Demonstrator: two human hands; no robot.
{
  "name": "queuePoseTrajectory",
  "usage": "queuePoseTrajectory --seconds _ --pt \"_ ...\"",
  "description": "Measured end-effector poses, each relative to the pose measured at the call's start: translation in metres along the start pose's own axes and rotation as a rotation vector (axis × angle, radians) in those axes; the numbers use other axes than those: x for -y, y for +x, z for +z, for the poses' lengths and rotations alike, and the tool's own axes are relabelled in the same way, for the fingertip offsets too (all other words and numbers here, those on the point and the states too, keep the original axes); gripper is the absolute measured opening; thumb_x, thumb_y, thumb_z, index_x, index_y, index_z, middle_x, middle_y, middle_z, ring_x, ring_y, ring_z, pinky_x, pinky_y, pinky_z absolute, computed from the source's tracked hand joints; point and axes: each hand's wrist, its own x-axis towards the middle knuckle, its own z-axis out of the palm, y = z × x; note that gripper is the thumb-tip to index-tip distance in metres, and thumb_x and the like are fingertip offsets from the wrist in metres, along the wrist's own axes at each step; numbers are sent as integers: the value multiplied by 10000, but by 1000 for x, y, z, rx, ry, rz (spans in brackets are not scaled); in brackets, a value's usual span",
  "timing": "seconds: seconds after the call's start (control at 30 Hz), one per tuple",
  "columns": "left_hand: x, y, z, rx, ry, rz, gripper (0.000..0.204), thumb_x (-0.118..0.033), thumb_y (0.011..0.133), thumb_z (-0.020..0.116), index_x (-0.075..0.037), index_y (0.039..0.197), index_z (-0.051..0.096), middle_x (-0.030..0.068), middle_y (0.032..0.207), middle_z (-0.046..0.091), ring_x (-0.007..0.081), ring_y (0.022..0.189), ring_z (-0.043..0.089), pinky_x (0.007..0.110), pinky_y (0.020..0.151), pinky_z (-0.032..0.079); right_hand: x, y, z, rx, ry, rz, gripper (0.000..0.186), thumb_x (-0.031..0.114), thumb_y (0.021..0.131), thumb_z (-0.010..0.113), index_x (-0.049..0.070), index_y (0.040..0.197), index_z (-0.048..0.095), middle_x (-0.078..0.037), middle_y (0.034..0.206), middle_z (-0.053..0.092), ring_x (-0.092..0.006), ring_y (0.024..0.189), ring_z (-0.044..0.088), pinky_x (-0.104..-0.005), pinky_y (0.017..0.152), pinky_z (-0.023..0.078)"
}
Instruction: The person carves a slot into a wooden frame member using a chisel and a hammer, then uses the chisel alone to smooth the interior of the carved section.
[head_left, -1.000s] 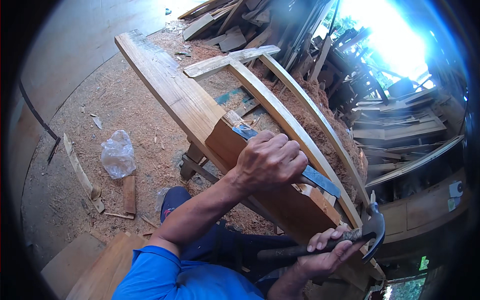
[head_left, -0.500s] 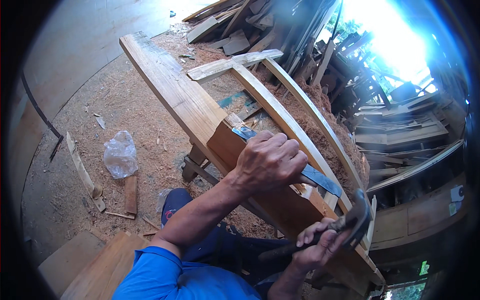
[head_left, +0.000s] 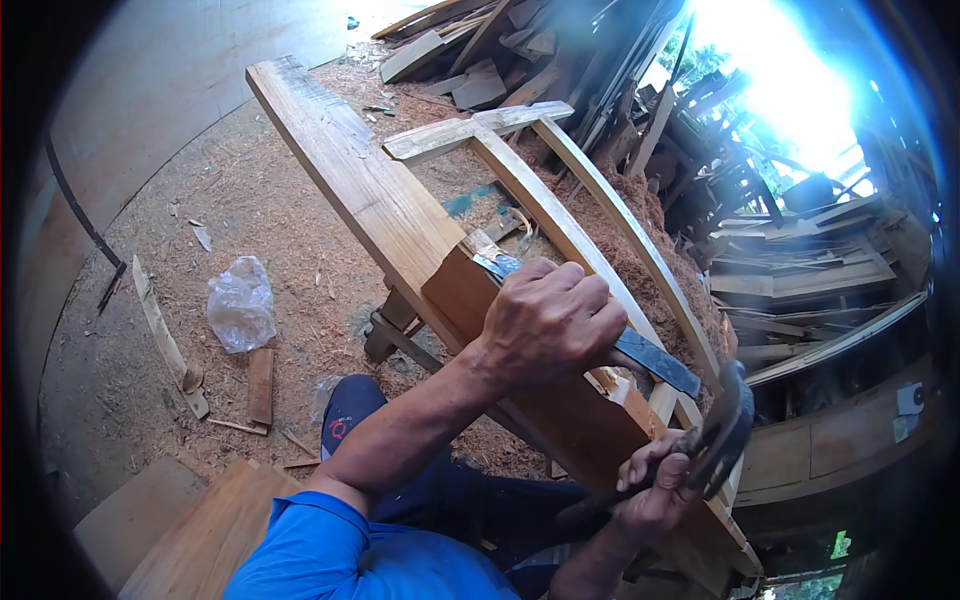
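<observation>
My left hand is wrapped round a long flat steel chisel. The chisel's cutting end meets the thick wooden plank at the edge of a hollowed stretch, with a pale shaving by the tip. Its butt end sticks out to the right of my fist. Lower right, my right hand grips a hammer close under its dark metal head, near the butt of the chisel but apart from it. The hammer's handle runs back toward my body, partly behind my fingers.
Two curved wooden rails join a short crosspiece beyond the plank. Wood shavings cover the floor, with a clear plastic bag and a short block at left. Boards lie lower left; scrap timber is piled at right.
My left hand and the chisel have shifted slightly right and down the plank. The hammer head has turned and moved a little to the right. A curled shaving now shows by the chisel tip.
</observation>
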Motion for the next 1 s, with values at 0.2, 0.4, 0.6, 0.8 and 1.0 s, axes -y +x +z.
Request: queuePoseTrajectory --seconds 0.2,0.4,0.6,0.8,1.0 --pt "-12 -5 6 -17 -42 8 162 -260 690 661 -156 693 537 -35 626 471 110 553 508 277 524 388 24 10 -12 -390 105 -179 558 267 1051 447 143 1529 188 -109 925 457 -88 525 445 -196 403 418" --pt "-11 -1 8 -39 -17 -5 169 -282 705 652 -162 695 533 -32 629 473 108 562 514 285 512 364 21 6 -18 -328 140 -239 599 291 1053 446 172 1553 139 -113 911 462 -89 522 444 -193 389 427" --pt "-12 8 0 18 -25 -87 218 -322 727 650 -162 681 509 -28 617 458 116 547 511 305 486 340 23 17 -12 -396 123 -241 527 272 1044 480 100 1479 238 -109 902 457 -91 515 445 -190 389 419" --pt "-9 2 8 -48 6 -49 249 -343 755 649 -164 665 501 -29 611 454 125 535 508 299 492 337 13 16 6 -97 16 -35 523 192 1036 471 60 1502 272 -93 907 484 -88 530 447 -203 401 383" --pt "-12 2 8 -3 8 -55 221 -313 751 652 -165 671 509 -30 616 470 125 533 513 299 512 362 5 9 13 -167 28 -78 496 216 1008 529 0 1405 325 -104 899 503 -116 533 477 -227 421 420"
